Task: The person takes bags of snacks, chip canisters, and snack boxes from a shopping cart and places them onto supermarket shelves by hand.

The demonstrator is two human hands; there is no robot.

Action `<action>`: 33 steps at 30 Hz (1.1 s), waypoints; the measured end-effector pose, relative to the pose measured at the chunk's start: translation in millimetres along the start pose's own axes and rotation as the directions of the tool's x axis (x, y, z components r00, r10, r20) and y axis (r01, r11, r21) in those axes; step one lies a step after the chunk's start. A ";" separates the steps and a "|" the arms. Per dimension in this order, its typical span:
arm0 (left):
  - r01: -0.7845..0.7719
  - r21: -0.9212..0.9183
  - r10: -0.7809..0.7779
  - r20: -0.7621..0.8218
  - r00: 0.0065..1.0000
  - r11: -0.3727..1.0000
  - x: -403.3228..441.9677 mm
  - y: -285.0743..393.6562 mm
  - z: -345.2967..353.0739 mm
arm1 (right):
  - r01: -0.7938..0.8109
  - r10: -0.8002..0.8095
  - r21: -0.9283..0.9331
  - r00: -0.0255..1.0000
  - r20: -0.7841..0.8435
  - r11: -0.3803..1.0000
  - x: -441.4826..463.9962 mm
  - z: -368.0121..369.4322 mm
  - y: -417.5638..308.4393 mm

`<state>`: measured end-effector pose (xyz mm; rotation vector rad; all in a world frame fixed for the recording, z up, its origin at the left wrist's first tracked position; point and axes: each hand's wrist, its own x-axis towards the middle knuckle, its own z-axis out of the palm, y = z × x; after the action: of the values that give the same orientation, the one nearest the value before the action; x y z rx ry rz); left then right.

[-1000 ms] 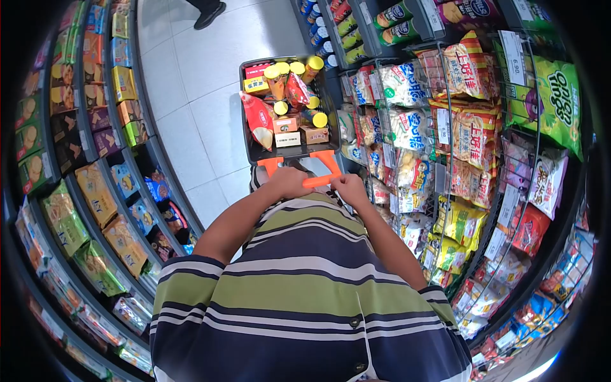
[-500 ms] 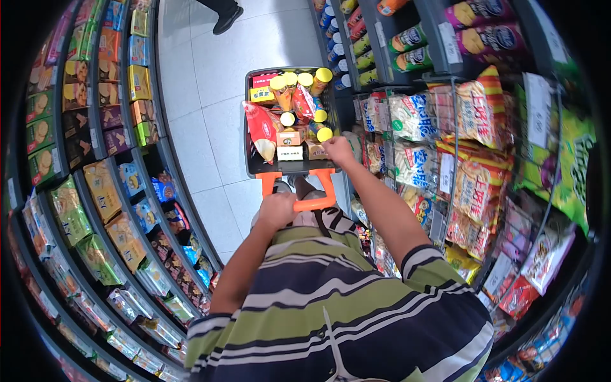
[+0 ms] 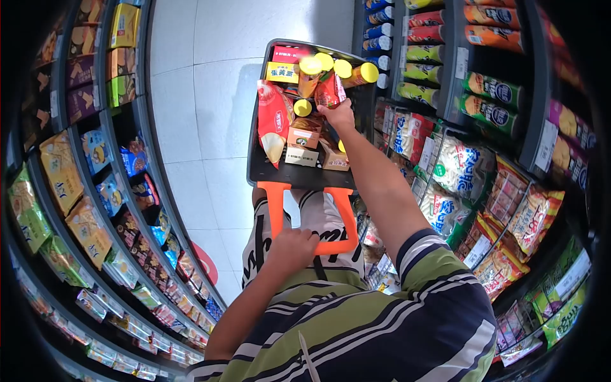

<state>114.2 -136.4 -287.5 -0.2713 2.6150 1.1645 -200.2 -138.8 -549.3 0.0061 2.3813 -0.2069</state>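
Note:
My left hand (image 3: 293, 250) is wrapped round the orange handle (image 3: 344, 223) of a dark shopping basket (image 3: 299, 177). Inside the basket, my right hand (image 3: 338, 116) has its fingers closed on the lower end of a small red snack bag (image 3: 329, 91). Yellow-lidded containers (image 3: 361, 74) stand around that bag. At the basket's left side leans a large red and cream bag (image 3: 274, 118). Small boxes, among them a white one (image 3: 301, 156) and a brown one (image 3: 304, 134), lie near the handle end; a yellow box (image 3: 282, 72) is at the far left corner.
Shelves of boxed and bagged snacks (image 3: 83, 233) curve along the left. On the right are racks with canisters (image 3: 489, 90) and hanging snack bags (image 3: 459, 163). Pale floor tiles (image 3: 194, 127) run between them, with a red floor marking (image 3: 205, 263) at the lower left.
My right hand has left the handle, reached into the basket and closed on the red bag. My left hand has kept the handle. The other person's leg has gone out of view.

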 end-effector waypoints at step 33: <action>-0.067 0.145 0.028 0.254 0.967 0.987 50.1 -0.6 -28.8 | 0.251 -0.141 0.837 0.968 -0.209 0.487 -289.4 -249.0 97.9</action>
<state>62.2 -161.5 -285.2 -0.0266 2.4791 0.9379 -151.7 11.3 -188.1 0.2229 2.1154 -1.5448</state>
